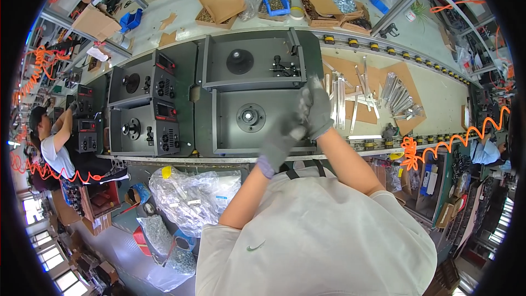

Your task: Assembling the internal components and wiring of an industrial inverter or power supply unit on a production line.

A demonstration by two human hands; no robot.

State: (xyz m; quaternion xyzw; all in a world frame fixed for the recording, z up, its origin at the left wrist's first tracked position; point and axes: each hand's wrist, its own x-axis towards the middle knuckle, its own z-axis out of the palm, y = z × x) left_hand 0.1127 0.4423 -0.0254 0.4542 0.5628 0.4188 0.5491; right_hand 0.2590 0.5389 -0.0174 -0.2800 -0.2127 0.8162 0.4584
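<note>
Both my hands wear dark grey gloves and come together over the right end of the nearer open black metal housing (230, 141). My right hand (316, 111) is at that end, its fingers curled; whether something small is inside them is hidden. My left hand (282, 140) lies just below and left of it, its fingers smeared by motion. A round black flange with a bright centre (251, 117) sits on the housing's floor. Behind it, a second housing (211, 79) holds a round black disc (240, 61) and a small black bracket assembly (285, 67).
Metal strips (359, 96) lie on cardboard (413, 85) at right. Further left stand two housings with control panels (165, 109). Beyond the roller rail (394, 50) are open cartons (219, 3) and a blue bin of small parts (275, 3). An orange coiled hose (411, 153) hangs at right; a co-worker (57, 142) works at left.
</note>
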